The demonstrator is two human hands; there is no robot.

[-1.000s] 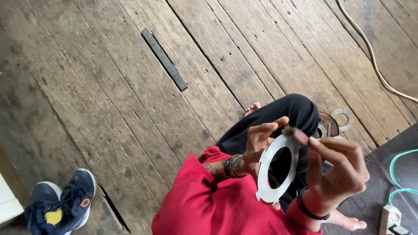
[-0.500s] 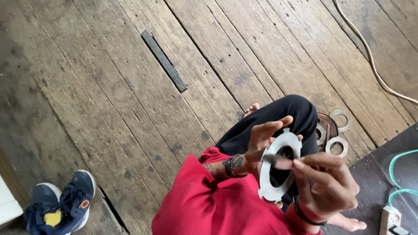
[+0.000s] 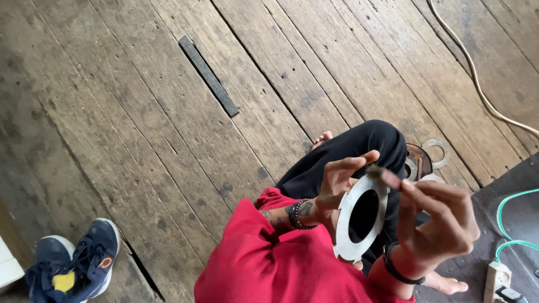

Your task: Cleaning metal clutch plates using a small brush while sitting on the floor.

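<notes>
A flat silver metal ring [image 3: 349,233] with a large oval hole and small notches on its rim is held upright above my lap. My left hand [image 3: 337,182], with a beaded bracelet at the wrist, grips it from behind along its left edge. My right hand [image 3: 441,224], with a black wristband, pinches a small dark object [image 3: 375,170] against the ring's top rim. What that object is cannot be made out. I sit on the floor in a red top [image 3: 264,264] and black trousers [image 3: 359,148].
Worn wooden floorboards [image 3: 140,140] all around. A dark flat metal bar [image 3: 208,76] lies at the upper left. Dark blue shoes [image 3: 73,266] sit at the lower left. More metal rings [image 3: 436,151] lie by my knee. A cream cable [image 3: 477,73], green cable [image 3: 514,219] and power strip [image 3: 497,280] are on the right.
My right hand slid down over the ring's face half a second ago, then came back up to its top rim. My left hand and the ring stayed almost still.
</notes>
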